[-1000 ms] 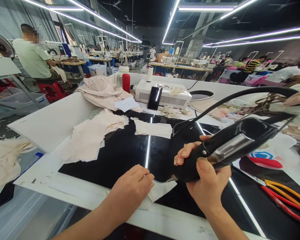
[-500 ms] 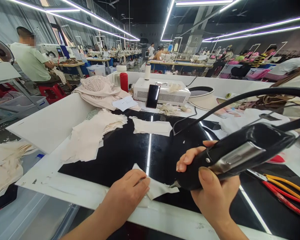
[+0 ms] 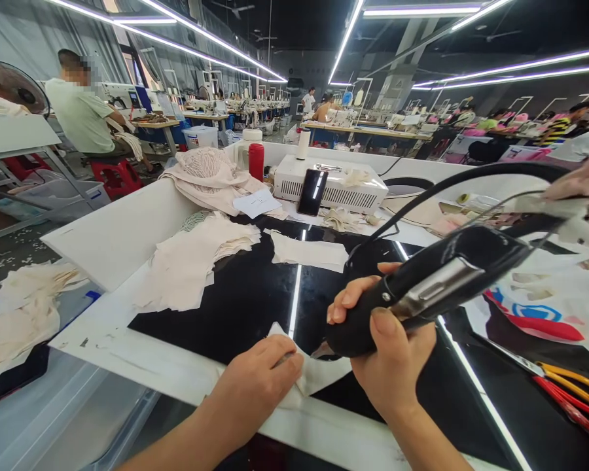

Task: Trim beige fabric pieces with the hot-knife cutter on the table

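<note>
My left hand (image 3: 260, 376), its fingers bent together, holds a small cream cloth piece (image 3: 331, 374) down at the table's front edge. Something small and greyish shows between its thumb and forefinger, too little to name. Wrapped round a black corded hand tool (image 3: 432, 281) with a silver lever along its side is my right hand (image 3: 392, 347). The tool's metal tip (image 3: 322, 352) points left and lies over the cloth, close to my left fingers. Whether the tip touches the cloth I cannot tell.
Stacked cream cloth pieces (image 3: 191, 261) and a single strip (image 3: 309, 252) lie on the black tabletop (image 3: 245, 288). Behind them stand a phone (image 3: 313, 191) and a vented white box (image 3: 341, 183). Orange-and-red-handled pliers (image 3: 564, 386) lie right, below another person's hand (image 3: 582, 173).
My right hand and the tool have moved left along the cloth, nearer to my left hand. The view has shifted slightly. At the right, another person's hand reaches further in with something whitish.
</note>
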Demonstrator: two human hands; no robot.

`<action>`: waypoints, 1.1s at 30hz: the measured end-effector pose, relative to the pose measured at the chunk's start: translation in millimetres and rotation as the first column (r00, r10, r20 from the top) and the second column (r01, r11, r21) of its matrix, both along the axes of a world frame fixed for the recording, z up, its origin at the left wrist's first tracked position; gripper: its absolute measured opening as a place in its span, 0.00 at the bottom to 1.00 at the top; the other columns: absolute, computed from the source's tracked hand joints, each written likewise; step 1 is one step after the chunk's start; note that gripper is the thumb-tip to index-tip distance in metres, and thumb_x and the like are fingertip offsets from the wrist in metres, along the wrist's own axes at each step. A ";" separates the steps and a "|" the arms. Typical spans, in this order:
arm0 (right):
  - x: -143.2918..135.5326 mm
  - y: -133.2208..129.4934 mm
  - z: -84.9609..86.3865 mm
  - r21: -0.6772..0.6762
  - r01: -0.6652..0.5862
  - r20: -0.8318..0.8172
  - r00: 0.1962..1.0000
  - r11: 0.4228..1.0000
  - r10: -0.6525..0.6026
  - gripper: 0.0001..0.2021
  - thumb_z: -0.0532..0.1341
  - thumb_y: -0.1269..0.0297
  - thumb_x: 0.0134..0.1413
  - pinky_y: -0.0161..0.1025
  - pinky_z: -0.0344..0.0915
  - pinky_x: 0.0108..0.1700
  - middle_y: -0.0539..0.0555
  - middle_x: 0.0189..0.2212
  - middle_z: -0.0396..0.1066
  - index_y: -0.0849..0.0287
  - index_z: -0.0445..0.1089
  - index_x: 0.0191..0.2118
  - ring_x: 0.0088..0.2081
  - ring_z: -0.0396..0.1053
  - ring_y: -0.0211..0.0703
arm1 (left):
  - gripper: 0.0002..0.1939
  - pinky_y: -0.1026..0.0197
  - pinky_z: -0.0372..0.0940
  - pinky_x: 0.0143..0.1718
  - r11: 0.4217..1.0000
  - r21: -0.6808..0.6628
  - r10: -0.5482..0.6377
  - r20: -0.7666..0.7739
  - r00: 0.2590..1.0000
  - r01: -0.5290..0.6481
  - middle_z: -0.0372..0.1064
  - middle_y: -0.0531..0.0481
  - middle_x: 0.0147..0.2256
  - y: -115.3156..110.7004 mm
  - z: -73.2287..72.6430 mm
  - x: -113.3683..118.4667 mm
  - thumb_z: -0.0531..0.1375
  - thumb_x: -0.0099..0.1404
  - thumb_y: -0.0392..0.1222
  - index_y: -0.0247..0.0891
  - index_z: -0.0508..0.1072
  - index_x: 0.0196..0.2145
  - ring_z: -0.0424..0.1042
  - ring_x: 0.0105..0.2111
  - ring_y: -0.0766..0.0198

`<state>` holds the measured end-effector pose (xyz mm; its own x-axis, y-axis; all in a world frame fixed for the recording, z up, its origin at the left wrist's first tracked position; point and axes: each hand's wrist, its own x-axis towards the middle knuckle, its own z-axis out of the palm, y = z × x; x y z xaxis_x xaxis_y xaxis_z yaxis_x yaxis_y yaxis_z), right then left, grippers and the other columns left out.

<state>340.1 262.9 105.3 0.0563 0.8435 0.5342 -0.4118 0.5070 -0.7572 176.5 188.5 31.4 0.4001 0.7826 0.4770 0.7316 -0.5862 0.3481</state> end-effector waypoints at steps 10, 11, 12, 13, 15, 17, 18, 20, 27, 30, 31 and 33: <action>-14.5 4.3 -7.4 -0.012 -0.031 0.002 1.000 0.999 0.031 0.20 0.70 0.56 0.60 0.40 0.69 0.30 0.46 0.31 0.72 0.51 0.65 0.53 0.25 0.70 0.40 | 0.09 0.61 0.73 0.48 1.000 -0.003 -0.003 0.009 1.000 0.003 0.71 0.46 0.46 -0.2 -3.8 1.4 0.54 0.76 0.29 0.37 0.71 0.49 0.73 0.44 0.62; -14.5 4.0 -7.6 -0.008 -0.030 0.003 1.000 1.000 0.030 0.19 0.70 0.57 0.60 0.40 0.69 0.30 0.46 0.31 0.72 0.51 0.65 0.53 0.26 0.70 0.39 | 0.10 0.61 0.73 0.48 1.000 -0.005 -0.004 0.009 1.000 0.004 0.71 0.46 0.46 -0.2 -4.0 1.4 0.54 0.76 0.29 0.37 0.71 0.49 0.73 0.44 0.62; -14.3 3.6 -7.6 -0.004 -0.033 0.006 0.999 0.999 0.033 0.19 0.70 0.58 0.61 0.40 0.69 0.30 0.46 0.31 0.72 0.51 0.65 0.53 0.26 0.70 0.39 | 0.10 0.61 0.73 0.48 1.000 -0.009 -0.003 0.008 1.000 0.003 0.71 0.46 0.46 -0.2 -4.2 1.3 0.53 0.76 0.29 0.37 0.70 0.50 0.73 0.44 0.62; -14.0 3.3 -7.3 -0.003 -0.037 0.012 0.999 0.999 0.037 0.18 0.69 0.59 0.62 0.40 0.69 0.30 0.45 0.31 0.72 0.51 0.65 0.53 0.26 0.70 0.39 | 0.10 0.61 0.73 0.48 1.000 -0.008 -0.002 0.006 1.000 0.002 0.71 0.46 0.46 -0.3 -4.1 1.4 0.53 0.76 0.29 0.37 0.70 0.50 0.73 0.44 0.62; -12.7 3.0 -6.0 -0.006 -0.044 0.025 0.999 0.999 0.044 0.17 0.69 0.60 0.62 0.40 0.69 0.30 0.45 0.31 0.72 0.51 0.65 0.53 0.26 0.70 0.39 | 0.10 0.61 0.73 0.47 1.000 0.008 0.001 0.004 1.000 -0.002 0.71 0.46 0.47 -0.5 -3.9 1.6 0.53 0.76 0.29 0.37 0.70 0.50 0.73 0.43 0.62; -10.6 3.1 -4.8 -0.003 -0.036 0.025 0.999 0.999 0.036 0.17 0.69 0.59 0.62 0.40 0.69 0.29 0.45 0.31 0.72 0.51 0.65 0.53 0.26 0.70 0.40 | 0.10 0.61 0.74 0.46 1.000 0.022 0.005 0.002 1.000 -0.005 0.71 0.45 0.47 -0.6 -3.7 1.8 0.53 0.76 0.29 0.37 0.71 0.49 0.73 0.43 0.62; -9.2 3.1 -4.4 0.000 -0.029 0.023 0.999 1.000 0.029 0.18 0.69 0.58 0.61 0.40 0.70 0.29 0.45 0.31 0.72 0.51 0.65 0.52 0.25 0.70 0.40 | 0.10 0.61 0.74 0.46 1.000 0.023 0.004 0.000 1.000 -0.004 0.71 0.45 0.47 -0.6 -3.6 1.9 0.53 0.76 0.29 0.37 0.71 0.50 0.73 0.43 0.62; -5.9 2.7 -4.5 0.005 -0.023 0.023 0.999 1.000 0.023 0.18 0.69 0.57 0.61 0.40 0.70 0.29 0.45 0.31 0.72 0.51 0.65 0.52 0.25 0.70 0.40 | 0.11 0.60 0.74 0.47 1.000 0.011 0.004 -0.005 1.000 -0.004 0.71 0.45 0.47 -0.4 -3.8 1.9 0.53 0.76 0.29 0.37 0.71 0.50 0.74 0.44 0.61; 11.1 -8.3 -5.3 0.013 -0.076 0.037 0.996 0.997 0.076 0.19 0.70 0.56 0.61 0.39 0.70 0.28 0.46 0.31 0.71 0.50 0.66 0.53 0.26 0.69 0.40 | 0.11 0.58 0.75 0.48 0.999 0.031 0.012 -0.014 1.000 -0.012 0.71 0.44 0.48 -0.5 -5.1 -1.5 0.54 0.76 0.31 0.36 0.72 0.51 0.75 0.46 0.59; 17.7 -13.6 -3.8 0.014 -0.048 0.027 0.998 0.999 0.048 0.20 0.71 0.54 0.59 0.39 0.69 0.27 0.46 0.30 0.71 0.50 0.66 0.53 0.25 0.68 0.40 | 0.11 0.59 0.76 0.47 1.000 0.009 0.017 -0.029 0.999 -0.017 0.72 0.44 0.48 -0.9 -1.6 -2.2 0.53 0.76 0.30 0.36 0.72 0.51 0.75 0.46 0.59; 19.2 -14.7 -3.5 0.013 -0.037 0.024 0.999 0.999 0.037 0.20 0.71 0.54 0.59 0.39 0.69 0.27 0.46 0.29 0.71 0.50 0.67 0.52 0.25 0.68 0.41 | 0.11 0.59 0.76 0.48 1.000 0.004 0.016 -0.031 0.999 -0.016 0.72 0.45 0.47 -0.8 0.6 -1.5 0.52 0.77 0.30 0.37 0.72 0.51 0.75 0.46 0.60; 20.9 -16.0 -3.3 0.007 -0.019 0.018 1.000 1.000 0.019 0.20 0.71 0.54 0.59 0.39 0.69 0.27 0.46 0.29 0.71 0.50 0.67 0.52 0.25 0.68 0.41 | 0.11 0.56 0.75 0.53 0.999 0.037 0.011 -0.049 0.999 -0.009 0.72 0.46 0.45 0.1 6.2 1.9 0.51 0.77 0.30 0.36 0.72 0.49 0.75 0.46 0.61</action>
